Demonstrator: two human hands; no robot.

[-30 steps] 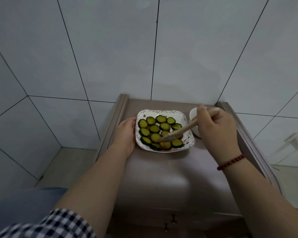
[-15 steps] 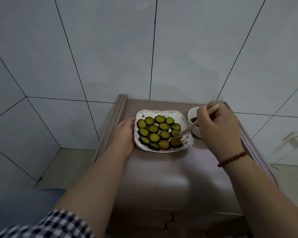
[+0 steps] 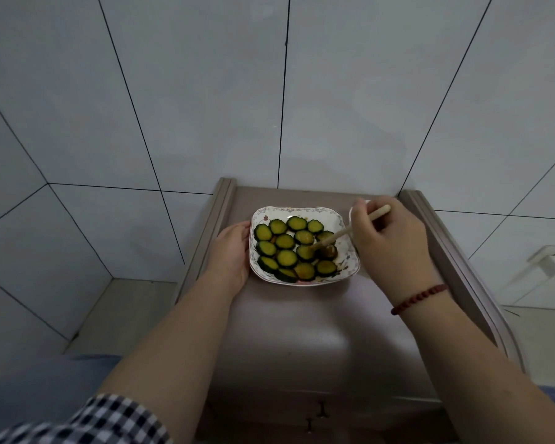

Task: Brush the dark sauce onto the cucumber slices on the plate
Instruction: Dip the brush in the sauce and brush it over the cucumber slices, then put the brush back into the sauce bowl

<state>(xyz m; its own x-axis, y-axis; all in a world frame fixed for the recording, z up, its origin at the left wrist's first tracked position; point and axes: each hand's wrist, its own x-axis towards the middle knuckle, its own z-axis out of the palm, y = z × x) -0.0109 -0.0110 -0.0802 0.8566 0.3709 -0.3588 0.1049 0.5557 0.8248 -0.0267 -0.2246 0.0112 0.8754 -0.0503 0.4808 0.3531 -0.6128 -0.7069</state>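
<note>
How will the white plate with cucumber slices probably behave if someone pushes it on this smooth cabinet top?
The plate would probably slide easily, since the cabinet top looks glossy; the left hand rests against its rim. It looks ceramic, so likely stiff, breakable. The sauced cucumber slices might slip around.

Glossy white ceramic plate (image 3: pixel 345 221) w/ printed floral rim. Cucumber slices (image 3: pixel 285 257) look wet, shiny w/ dark sauce. Brush (image 3: pixel 346 232) handle pale wood, matt. Cabinet top (image 3: pixel 302 322) smooth, semi-gloss brown. Wall tiles (image 3: pixel 205 91) smooth, slight sheen. Checked cloth sleeve (image 3: pixel 103 421). Red bead bracelet (image 3: pixel 418 298).
</note>
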